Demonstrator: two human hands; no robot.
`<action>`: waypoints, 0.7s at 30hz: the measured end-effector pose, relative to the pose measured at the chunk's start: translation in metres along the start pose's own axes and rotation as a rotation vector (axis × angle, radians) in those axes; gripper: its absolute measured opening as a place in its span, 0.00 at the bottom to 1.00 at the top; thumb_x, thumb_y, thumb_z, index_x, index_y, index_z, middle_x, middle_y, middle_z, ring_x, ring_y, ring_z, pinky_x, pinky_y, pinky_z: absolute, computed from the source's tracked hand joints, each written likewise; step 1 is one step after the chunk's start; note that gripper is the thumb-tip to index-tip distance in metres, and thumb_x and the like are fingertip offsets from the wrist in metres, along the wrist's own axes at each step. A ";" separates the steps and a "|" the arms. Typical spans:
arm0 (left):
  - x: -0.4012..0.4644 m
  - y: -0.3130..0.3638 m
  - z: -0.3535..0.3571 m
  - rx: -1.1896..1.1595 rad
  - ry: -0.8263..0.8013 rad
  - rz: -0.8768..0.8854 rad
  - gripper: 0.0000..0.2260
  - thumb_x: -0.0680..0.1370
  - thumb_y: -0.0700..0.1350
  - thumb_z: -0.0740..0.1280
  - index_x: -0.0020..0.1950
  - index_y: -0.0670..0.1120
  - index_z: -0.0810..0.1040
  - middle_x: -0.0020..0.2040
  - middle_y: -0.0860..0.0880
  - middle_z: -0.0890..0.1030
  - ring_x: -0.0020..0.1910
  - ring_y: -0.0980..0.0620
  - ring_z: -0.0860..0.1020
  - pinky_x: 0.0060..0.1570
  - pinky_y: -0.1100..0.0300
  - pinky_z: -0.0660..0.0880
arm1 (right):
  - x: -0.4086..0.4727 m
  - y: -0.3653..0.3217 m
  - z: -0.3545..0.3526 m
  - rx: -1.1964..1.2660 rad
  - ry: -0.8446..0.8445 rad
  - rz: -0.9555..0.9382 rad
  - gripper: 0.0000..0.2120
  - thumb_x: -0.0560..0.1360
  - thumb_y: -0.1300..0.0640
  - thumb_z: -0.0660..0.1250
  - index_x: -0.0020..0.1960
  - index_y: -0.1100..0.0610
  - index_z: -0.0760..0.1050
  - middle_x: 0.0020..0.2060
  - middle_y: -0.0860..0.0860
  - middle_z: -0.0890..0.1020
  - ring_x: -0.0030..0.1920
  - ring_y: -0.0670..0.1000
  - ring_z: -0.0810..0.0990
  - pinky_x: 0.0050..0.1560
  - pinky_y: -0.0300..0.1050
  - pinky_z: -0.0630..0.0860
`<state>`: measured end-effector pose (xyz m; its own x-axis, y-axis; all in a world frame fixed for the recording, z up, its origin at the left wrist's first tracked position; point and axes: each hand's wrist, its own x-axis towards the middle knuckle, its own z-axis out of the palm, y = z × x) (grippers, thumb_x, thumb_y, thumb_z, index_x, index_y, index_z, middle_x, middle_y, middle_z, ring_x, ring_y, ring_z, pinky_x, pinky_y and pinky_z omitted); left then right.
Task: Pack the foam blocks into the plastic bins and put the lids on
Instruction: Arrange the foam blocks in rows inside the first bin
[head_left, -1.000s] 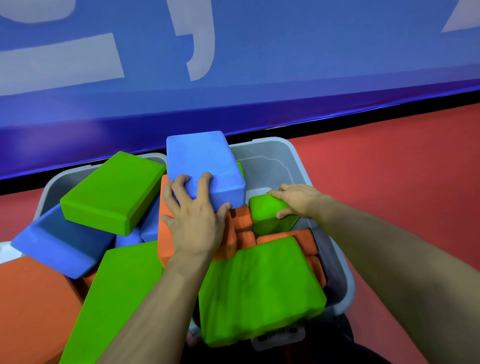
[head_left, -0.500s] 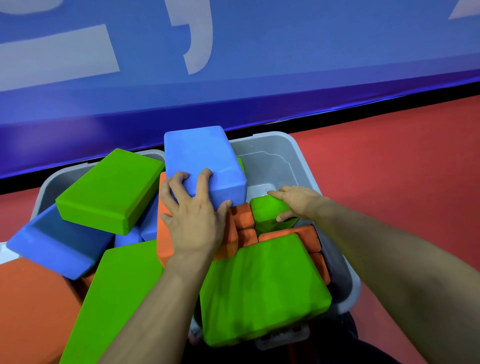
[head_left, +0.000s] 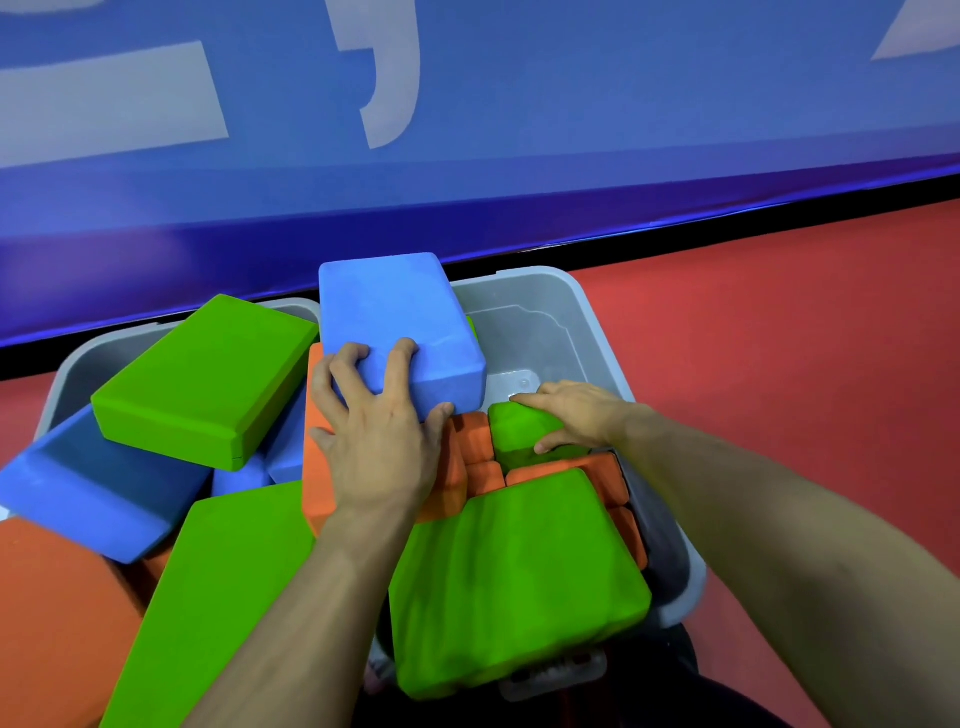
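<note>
— Left hand (head_left: 382, 431)?
— Centre of the frame, clamped on the near end of a blue foam block (head_left: 397, 327): fingers curled over its top face, thumb pressed against its near right edge. Block tilted, far end raised toward the blue wall (head_left: 519, 130), propped on an upright orange block (head_left: 319, 467) just beneath.

— Right hand (head_left: 576, 415)?
— Right of centre, gripping a small green block (head_left: 519, 434): fingers laid over its far top edge, thumb hooked on its near side. Block wedged low in the grey bin (head_left: 597, 322), touching orange blocks (head_left: 480, 452) stacked on edge to its left and below.

— Rest of the bin on the right?
— Bare grey floor and wall at the far corner, just behind the right hand. Large green block (head_left: 514, 582) lying over the near end, overhanging the near rim, a latch just visible beneath.

— Left side of the frame?
— Second grey bin (head_left: 78, 374), heaped above the rim. Green block (head_left: 208, 379) tilted on top, resting on a blue block (head_left: 98, 493) slanting toward the left edge. Long green block (head_left: 218, 597) running down to the bottom edge, another orange block (head_left: 52, 623) at lower left. Cannot tell how much sits inside the walls.

— Surroundings?
— Red floor (head_left: 779, 338) at right, black strip along the base of the wall.
</note>
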<state>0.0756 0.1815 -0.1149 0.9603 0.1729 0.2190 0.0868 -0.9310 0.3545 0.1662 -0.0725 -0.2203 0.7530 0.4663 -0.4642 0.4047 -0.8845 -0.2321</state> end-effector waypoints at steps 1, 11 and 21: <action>0.000 0.000 0.000 0.000 0.003 0.002 0.30 0.71 0.58 0.76 0.69 0.55 0.70 0.69 0.42 0.62 0.71 0.40 0.57 0.55 0.34 0.74 | -0.002 -0.001 0.003 0.029 0.013 0.005 0.42 0.73 0.39 0.73 0.80 0.46 0.57 0.67 0.53 0.72 0.67 0.57 0.72 0.65 0.50 0.68; -0.001 -0.001 0.000 -0.013 0.013 0.010 0.30 0.70 0.57 0.76 0.69 0.54 0.70 0.69 0.42 0.62 0.70 0.41 0.57 0.56 0.35 0.74 | -0.014 0.004 0.016 0.142 -0.048 0.017 0.41 0.75 0.36 0.69 0.81 0.41 0.52 0.76 0.51 0.66 0.77 0.55 0.62 0.78 0.55 0.52; -0.003 -0.003 0.000 -0.021 0.010 0.005 0.30 0.71 0.56 0.76 0.69 0.55 0.69 0.69 0.42 0.61 0.70 0.40 0.57 0.55 0.34 0.74 | -0.021 -0.002 0.033 0.062 -0.029 0.161 0.49 0.71 0.29 0.64 0.80 0.37 0.36 0.81 0.50 0.37 0.80 0.53 0.34 0.79 0.55 0.34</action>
<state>0.0729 0.1838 -0.1164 0.9580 0.1716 0.2297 0.0765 -0.9250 0.3722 0.1324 -0.0814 -0.2380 0.7900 0.3186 -0.5238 0.2464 -0.9474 -0.2044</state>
